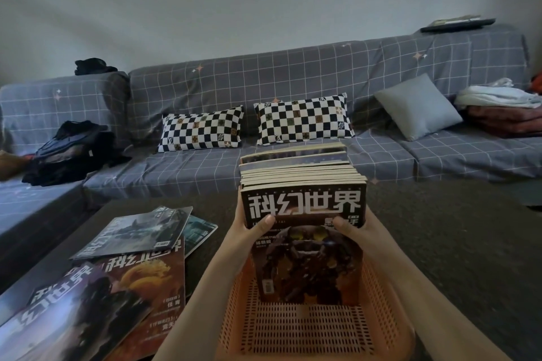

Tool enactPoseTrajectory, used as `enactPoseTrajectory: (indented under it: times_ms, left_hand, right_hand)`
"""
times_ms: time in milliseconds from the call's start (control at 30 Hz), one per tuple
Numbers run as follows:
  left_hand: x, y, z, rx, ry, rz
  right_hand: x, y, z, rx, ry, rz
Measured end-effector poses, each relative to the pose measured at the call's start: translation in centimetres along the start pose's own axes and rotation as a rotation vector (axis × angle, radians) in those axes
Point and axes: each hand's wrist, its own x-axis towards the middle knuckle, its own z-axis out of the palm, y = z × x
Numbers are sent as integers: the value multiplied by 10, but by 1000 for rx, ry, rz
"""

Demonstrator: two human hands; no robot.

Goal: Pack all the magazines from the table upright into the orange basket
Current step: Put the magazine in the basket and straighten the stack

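Note:
An orange mesh basket [296, 328] sits low in the middle of the view. A stack of several magazines [305, 246] stands upright in its far end, the front cover dark with white lettering. My left hand [252, 231] grips the stack's left side, thumb on the front cover. My right hand [352, 228] grips the right side the same way. Several more magazines [132, 269] lie flat and overlapping on the dark table [88, 231] to the left of the basket.
A grey checked sofa [264, 161] runs across behind the table, with two checkerboard pillows [202, 129], a grey cushion [419, 105], dark clothes [73, 152] on the left and folded laundry [504, 108] on the right. Dark carpet [457, 231] lies to the right.

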Motion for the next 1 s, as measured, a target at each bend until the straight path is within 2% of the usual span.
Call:
enactPoseTrajectory:
  times_ms: [167, 433, 600, 767, 900, 1000]
  left_hand:
    - [-2, -5, -1, 60, -4, 19]
    - [-8, 0, 14, -55, 110, 86]
    - [-7, 3, 10, -75, 91, 94]
    - [-4, 6, -8, -22, 64, 91]
    - [-3, 5, -4, 58, 40, 70]
    - [-2, 2, 1, 24, 69, 51]
  right_hand:
    - [0, 7, 4, -83, 29, 3]
    - [2, 13, 8, 71, 111, -39]
    - [3, 13, 7, 58, 103, -62]
    - [13, 1, -2, 24, 22, -73]
    - [9, 5, 1, 36, 4, -36]
    - [2, 13, 5, 22, 23, 3]
